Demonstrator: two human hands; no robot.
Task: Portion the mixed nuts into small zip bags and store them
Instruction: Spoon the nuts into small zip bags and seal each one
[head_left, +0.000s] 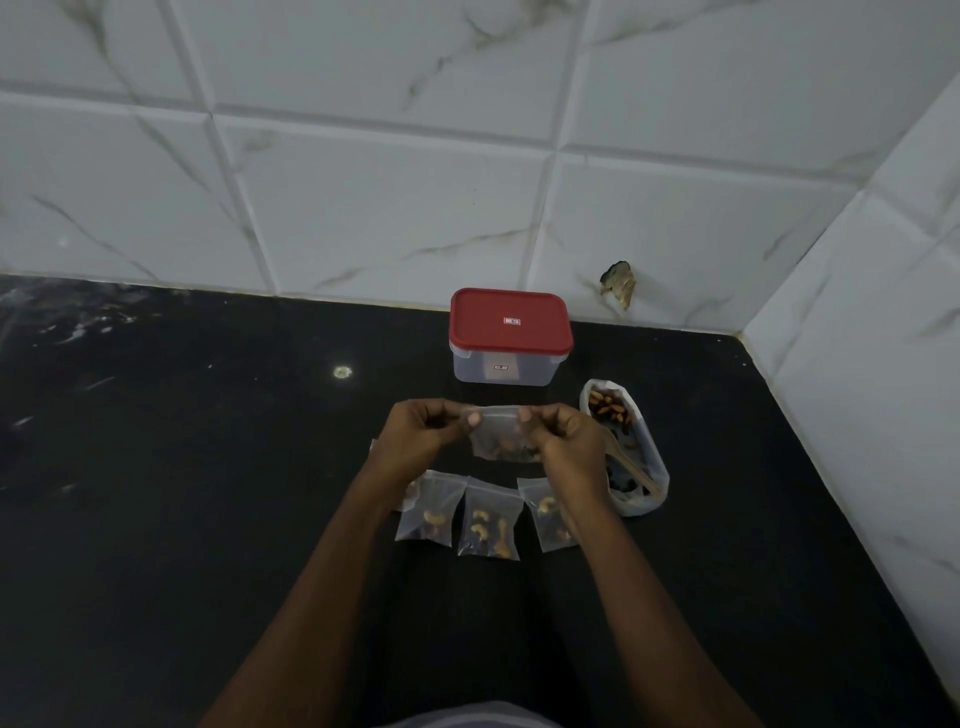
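Head view. Left hand (426, 428) and right hand (563, 436) are held close together above the black countertop (208, 467). Each hand pinches one end of the top edge of a small zip bag (498, 439) between thumb and curled fingers. The bag hangs upright between the hands, clear of the counter. It contains a small quantity of dark and light nuts at its lower end. Whether its zip strip is sealed cannot be determined.

Three filled bags lie flat in a row on the counter, nearer the person than the hands: left bag (428, 512), middle bag (488, 522), right bag (550, 514). The right forearm partly covers the right bag. Cashews are visible inside all three.

An open supply pouch (652, 457) sits just to the right of the right hand, with mixed nuts (610, 408) visible inside. A thin wooden stick (631, 470) rests in the pouch.

A clear storage box (478, 366) stands beyond the hands, near the tiled wall (363, 182). Its red lid (510, 319) is fitted.
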